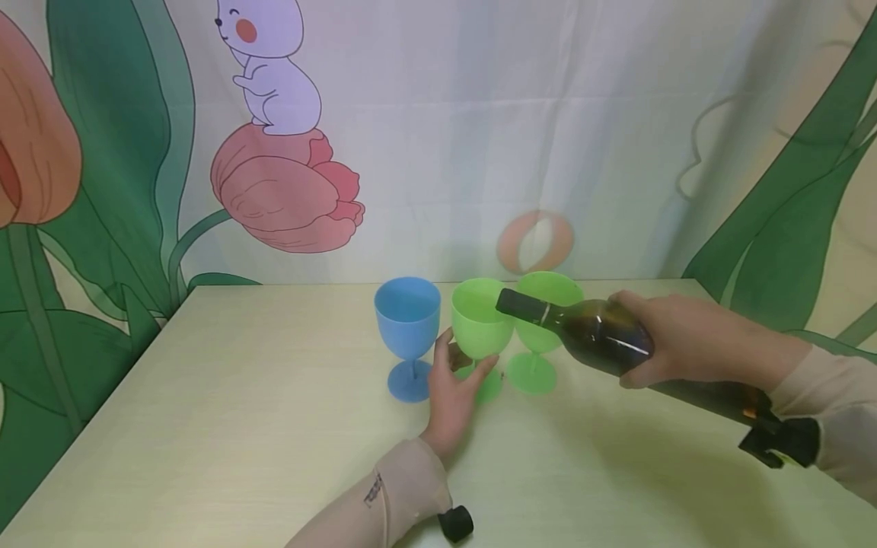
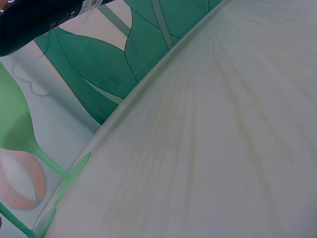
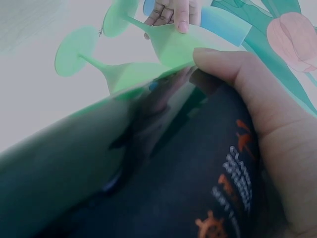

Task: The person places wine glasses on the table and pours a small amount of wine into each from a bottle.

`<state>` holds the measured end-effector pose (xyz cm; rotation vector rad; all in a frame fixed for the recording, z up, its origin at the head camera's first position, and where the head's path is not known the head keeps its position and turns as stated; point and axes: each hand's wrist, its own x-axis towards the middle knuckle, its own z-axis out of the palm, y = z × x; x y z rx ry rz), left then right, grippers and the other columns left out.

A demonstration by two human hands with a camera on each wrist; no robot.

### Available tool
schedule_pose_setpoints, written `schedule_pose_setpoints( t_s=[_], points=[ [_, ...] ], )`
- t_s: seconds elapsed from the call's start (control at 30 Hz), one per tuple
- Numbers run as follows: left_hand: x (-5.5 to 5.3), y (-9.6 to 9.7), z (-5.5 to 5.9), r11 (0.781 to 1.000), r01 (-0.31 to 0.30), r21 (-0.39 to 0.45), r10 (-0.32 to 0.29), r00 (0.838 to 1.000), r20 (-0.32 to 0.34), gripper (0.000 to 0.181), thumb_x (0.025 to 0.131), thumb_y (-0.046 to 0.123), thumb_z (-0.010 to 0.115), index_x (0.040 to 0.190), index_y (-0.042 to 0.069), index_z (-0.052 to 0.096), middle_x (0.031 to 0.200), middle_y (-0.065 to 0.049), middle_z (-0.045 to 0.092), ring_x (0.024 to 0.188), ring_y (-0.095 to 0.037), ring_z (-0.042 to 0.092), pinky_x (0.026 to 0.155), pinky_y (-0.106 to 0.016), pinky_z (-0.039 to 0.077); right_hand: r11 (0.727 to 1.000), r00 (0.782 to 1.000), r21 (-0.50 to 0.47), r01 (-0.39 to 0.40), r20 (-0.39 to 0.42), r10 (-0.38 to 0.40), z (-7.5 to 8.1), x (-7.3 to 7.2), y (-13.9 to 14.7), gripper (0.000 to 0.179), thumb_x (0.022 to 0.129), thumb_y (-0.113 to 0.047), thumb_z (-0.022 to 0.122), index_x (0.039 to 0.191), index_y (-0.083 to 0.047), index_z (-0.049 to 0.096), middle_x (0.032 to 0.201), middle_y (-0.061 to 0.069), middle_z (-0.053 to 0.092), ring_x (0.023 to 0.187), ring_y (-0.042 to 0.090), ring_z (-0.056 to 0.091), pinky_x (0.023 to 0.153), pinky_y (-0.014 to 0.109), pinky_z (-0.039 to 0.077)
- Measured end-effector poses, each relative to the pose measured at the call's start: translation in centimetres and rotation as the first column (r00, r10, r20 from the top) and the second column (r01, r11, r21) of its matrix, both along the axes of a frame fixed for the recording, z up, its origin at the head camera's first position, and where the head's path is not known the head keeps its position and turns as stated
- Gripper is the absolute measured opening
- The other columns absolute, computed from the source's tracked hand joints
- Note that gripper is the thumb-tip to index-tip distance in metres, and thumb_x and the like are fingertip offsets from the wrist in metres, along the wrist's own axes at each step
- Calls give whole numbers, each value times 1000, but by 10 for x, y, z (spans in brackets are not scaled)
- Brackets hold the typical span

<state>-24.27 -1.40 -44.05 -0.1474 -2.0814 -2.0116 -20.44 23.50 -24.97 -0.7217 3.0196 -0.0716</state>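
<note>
My right hand (image 1: 699, 335) grips a dark wine bottle (image 1: 603, 331) round its body and holds it tilted, neck pointing left and slightly up. The bottle's mouth overlaps the rim of the middle green goblet (image 1: 479, 312) in the head view. Low on that goblet, my left hand (image 1: 455, 403) holds it, thumb on the near right and fingers on the left. In the right wrist view, the thumb (image 3: 183, 22) lies against the bottom of the bowl. Orange and white print shows on the bottle's black label (image 3: 223, 173).
A blue goblet (image 1: 407, 320) stands upright just left of my left hand. Another green goblet (image 1: 534, 373) stands at the right, partly behind the bottle. All are near the back of the pale table (image 1: 240, 418), before a printed curtain (image 1: 438, 152).
</note>
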Motion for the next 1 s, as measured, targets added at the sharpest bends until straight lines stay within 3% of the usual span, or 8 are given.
schedule_pose_setpoints(
  t_s=[1.0],
  points=[
    [3, -1, 2, 1000, 3, -13, -2, 1000, 8, 69, 82, 37, 75, 140, 28, 39, 120, -1, 62, 105, -17, 53, 96, -42, 43, 997, 999, -67, 23, -35, -26, -19, 12, 13, 82, 62, -48, 83, 125, -11, 47, 83, -5, 63, 69, 7, 52, 59, 26, 42]
  ],
)
